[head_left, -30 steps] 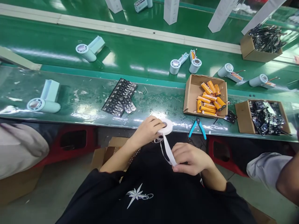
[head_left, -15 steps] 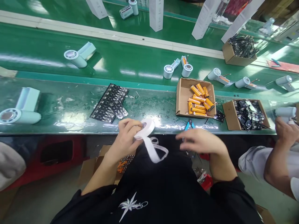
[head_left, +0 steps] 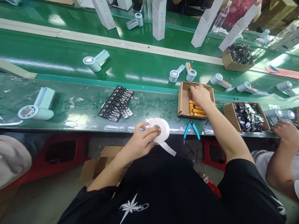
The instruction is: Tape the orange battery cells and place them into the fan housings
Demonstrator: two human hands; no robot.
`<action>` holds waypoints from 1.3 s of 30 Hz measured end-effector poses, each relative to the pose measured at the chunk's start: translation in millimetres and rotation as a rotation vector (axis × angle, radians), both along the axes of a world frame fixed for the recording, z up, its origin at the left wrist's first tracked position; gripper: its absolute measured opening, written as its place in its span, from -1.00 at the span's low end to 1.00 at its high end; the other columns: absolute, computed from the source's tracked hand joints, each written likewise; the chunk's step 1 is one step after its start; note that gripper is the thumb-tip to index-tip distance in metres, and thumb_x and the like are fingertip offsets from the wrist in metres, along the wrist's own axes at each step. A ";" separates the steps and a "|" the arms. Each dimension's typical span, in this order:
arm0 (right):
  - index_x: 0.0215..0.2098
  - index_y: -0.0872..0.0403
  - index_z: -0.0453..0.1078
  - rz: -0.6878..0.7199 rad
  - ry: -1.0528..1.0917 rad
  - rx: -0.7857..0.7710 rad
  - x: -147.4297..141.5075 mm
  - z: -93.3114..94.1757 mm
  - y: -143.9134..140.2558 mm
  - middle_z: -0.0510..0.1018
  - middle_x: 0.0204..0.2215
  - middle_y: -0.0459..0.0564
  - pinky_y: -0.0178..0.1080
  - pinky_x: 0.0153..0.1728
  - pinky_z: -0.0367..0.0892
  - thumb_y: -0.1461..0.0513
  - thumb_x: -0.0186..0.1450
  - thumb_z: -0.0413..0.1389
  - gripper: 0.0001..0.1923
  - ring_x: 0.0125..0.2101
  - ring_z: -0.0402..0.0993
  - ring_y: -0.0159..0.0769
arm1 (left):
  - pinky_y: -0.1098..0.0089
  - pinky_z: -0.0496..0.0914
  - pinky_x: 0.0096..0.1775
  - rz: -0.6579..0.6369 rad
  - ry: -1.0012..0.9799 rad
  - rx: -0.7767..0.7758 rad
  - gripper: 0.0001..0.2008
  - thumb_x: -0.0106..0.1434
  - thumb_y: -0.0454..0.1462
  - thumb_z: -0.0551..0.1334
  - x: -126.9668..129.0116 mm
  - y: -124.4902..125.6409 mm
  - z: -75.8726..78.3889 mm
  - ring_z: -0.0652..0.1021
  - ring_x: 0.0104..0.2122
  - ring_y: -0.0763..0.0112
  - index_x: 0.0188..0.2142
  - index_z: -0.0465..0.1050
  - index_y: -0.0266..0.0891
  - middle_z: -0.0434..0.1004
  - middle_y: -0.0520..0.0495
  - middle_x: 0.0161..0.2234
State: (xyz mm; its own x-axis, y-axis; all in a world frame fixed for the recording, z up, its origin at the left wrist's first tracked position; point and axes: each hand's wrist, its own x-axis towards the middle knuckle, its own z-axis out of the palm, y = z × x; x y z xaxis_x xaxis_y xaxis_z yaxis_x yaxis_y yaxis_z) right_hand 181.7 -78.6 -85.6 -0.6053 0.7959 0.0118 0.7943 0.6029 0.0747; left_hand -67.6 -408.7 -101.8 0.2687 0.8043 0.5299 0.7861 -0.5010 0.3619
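My left hand [head_left: 141, 141] grips a roll of white tape [head_left: 165, 129] just over the bench's front edge, fingertips at its core. A short loose tape end hangs from the roll toward the lower right. My right hand [head_left: 200, 95] reaches down into a cardboard box [head_left: 182, 101] among orange wrapped battery cells with wires [head_left: 197, 109]. Its fingertips are hidden, so whether it pinches a cell does not show. Blue-handled cutters [head_left: 191, 129] lie at the bench edge below the box.
Black circuit boards [head_left: 114, 104] lie left of the tape. Another box of boards [head_left: 230, 116] stands right. Pale blue fan housings [head_left: 36, 112] rest on the bench and green belt [head_left: 140, 65]. A co-worker's hand [head_left: 286, 132] is at far right.
My right hand has moved from the bench edge into the battery box. The long looped tape strip is now a short straight end. My left hand has shifted right with the roll.
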 end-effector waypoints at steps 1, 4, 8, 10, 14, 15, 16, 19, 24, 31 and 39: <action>0.21 0.21 0.50 0.001 0.072 -0.005 2.0 1.4 -0.4 0.64 0.02 0.39 0.12 0.10 0.49 0.43 0.40 0.07 -0.56 0.12 0.50 0.21 | 0.02 0.43 0.13 0.010 0.010 0.015 -0.71 0.43 -0.43 0.28 0.0 0.0 0.9 0.44 0.14 0.05 0.10 0.45 -0.18 0.68 -0.16 -0.01; 0.22 0.11 0.52 -0.023 0.466 0.020 16.4 9.4 -7.4 0.60 0.05 0.24 0.08 0.13 0.51 0.30 0.41 0.23 -0.59 0.03 0.57 0.07 | -0.02 0.48 0.16 0.039 0.020 0.051 -0.64 0.41 -0.50 0.26 -0.8 1.0 0.8 0.51 0.10 0.09 0.13 0.45 -0.21 0.68 -0.19 0.02; 0.06 -0.04 0.58 -0.032 1.083 -0.063 29.8 20.0 -49.0 0.62 -0.09 0.01 -0.02 -0.05 0.62 -0.02 0.49 0.28 -0.70 -0.15 0.65 -0.13 | -0.12 0.52 0.22 0.054 -0.060 0.094 -0.58 0.42 -0.55 0.17 2.2 7.5 -2.6 0.57 0.09 0.12 0.20 0.40 -0.24 0.64 -0.23 0.02; 0.01 -0.06 0.58 0.001 1.323 -0.228 26.3 22.8 -84.4 0.67 -0.12 -0.04 -0.09 -0.18 0.67 -0.10 0.44 0.34 -0.64 -0.26 0.68 -0.20 | -0.18 0.53 0.23 0.038 -0.081 0.086 -0.57 0.42 -0.53 0.17 6.9 12.4 -3.1 0.60 0.07 0.11 0.22 0.39 -0.22 0.63 -0.21 0.01; -0.11 -0.03 0.58 0.011 1.518 -0.485 9.8 24.3 -155.0 0.75 -0.18 -0.02 -0.17 -0.37 0.70 -0.07 0.36 0.44 -0.65 -0.32 0.74 -0.18 | -0.26 0.47 0.33 -0.071 0.010 0.024 -0.60 0.44 -0.49 0.21 18.7 20.7 -2.5 0.61 0.13 0.09 0.21 0.42 -0.20 0.63 -0.18 0.03; -0.14 -0.03 0.57 0.002 1.542 -0.487 6.2 24.0 -168.1 0.76 -0.18 -0.02 -0.18 -0.38 0.71 -0.05 0.34 0.46 -0.66 -0.29 0.75 -0.16 | -0.25 0.47 0.35 -0.097 0.043 0.009 -0.60 0.44 -0.51 0.20 20.8 21.9 -2.8 0.59 0.18 0.07 0.20 0.43 -0.20 0.63 -0.17 0.05; -0.18 -0.02 0.56 -0.007 1.567 -0.464 3.3 23.2 -178.7 0.76 -0.19 -0.01 -0.17 -0.37 0.71 -0.03 0.32 0.48 -0.66 -0.27 0.76 -0.14 | -0.23 0.47 0.35 -0.116 0.071 -0.005 -0.60 0.44 -0.53 0.19 22.5 22.7 -3.5 0.56 0.24 0.04 0.19 0.44 -0.21 0.63 -0.17 0.07; -0.30 -0.02 0.49 -0.045 1.595 -0.341 -1.9 17.8 -197.4 0.75 -0.29 -0.01 -0.05 -0.23 0.74 -0.04 0.29 0.50 -0.62 -0.25 0.77 -0.06 | -0.22 0.48 0.36 -0.159 0.104 -0.036 -0.59 0.45 -0.52 0.20 24.3 22.4 -6.3 0.45 0.38 -0.05 0.20 0.48 -0.20 0.61 -0.16 0.11; -0.34 -0.06 0.45 -0.204 1.482 -0.239 -2.5 -3.5 -213.5 0.74 -0.32 0.04 0.18 -0.03 0.70 -0.15 0.32 0.42 -0.57 -0.21 0.77 0.07 | -0.16 0.51 0.35 -0.149 0.132 -0.100 -0.59 0.48 -0.50 0.19 25.0 18.1 -5.6 0.37 0.45 -0.09 0.22 0.50 -0.18 0.60 -0.16 0.14; 0.00 -0.05 0.59 -0.178 1.365 -0.660 14.0 -25.9 -217.7 0.76 -0.14 0.01 0.02 -0.04 0.70 -0.03 0.29 0.47 -0.58 -0.16 0.75 -0.08 | -0.06 0.58 0.29 -0.136 0.234 -0.136 -0.64 0.47 -0.51 0.21 12.7 20.0 12.4 0.32 0.48 -0.15 0.17 0.53 -0.24 0.62 -0.18 0.09; -0.08 -0.01 0.67 0.138 0.688 -1.024 29.1 22.3 -168.1 0.72 -0.32 -0.11 -0.11 -0.10 0.66 0.00 0.37 0.40 -0.71 -0.23 0.70 -0.08 | 0.10 0.38 0.47 -0.260 0.492 -0.194 -0.58 0.38 -0.60 0.12 8.9 33.3 47.8 0.25 0.53 0.04 0.07 0.57 -0.26 0.58 -0.16 0.05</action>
State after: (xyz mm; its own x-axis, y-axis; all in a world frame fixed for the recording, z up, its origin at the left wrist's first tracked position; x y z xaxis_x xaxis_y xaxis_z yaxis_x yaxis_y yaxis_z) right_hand 210.7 -246.6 -63.3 -0.7990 0.5559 -0.2291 0.4071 0.2198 -0.8865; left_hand -58.7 -375.4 -53.9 0.6471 0.7489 0.1427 0.7450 -0.6609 0.0903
